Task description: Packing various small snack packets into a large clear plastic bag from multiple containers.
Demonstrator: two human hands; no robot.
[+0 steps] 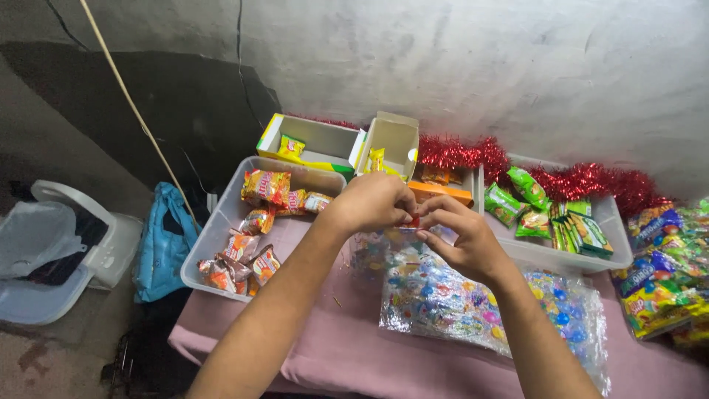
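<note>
A small red sweet (415, 220) is pinched between the left hand (373, 201) and right hand (461, 238), fingers closed on it, above the clear packet of sweets (473, 303), with the snack tray (214, 229) at nine o'clock.

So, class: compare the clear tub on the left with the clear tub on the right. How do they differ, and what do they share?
The left tub holds orange and red snack packets; the right tub holds green packets. The left tub's packets lie mostly along its far and near ends, leaving bare floor between; the right tub's cluster at its far side. Red tinsel runs behind the right tub, not the left. Both are clear, rectangular and lidless, standing on the pink cloth.
</note>
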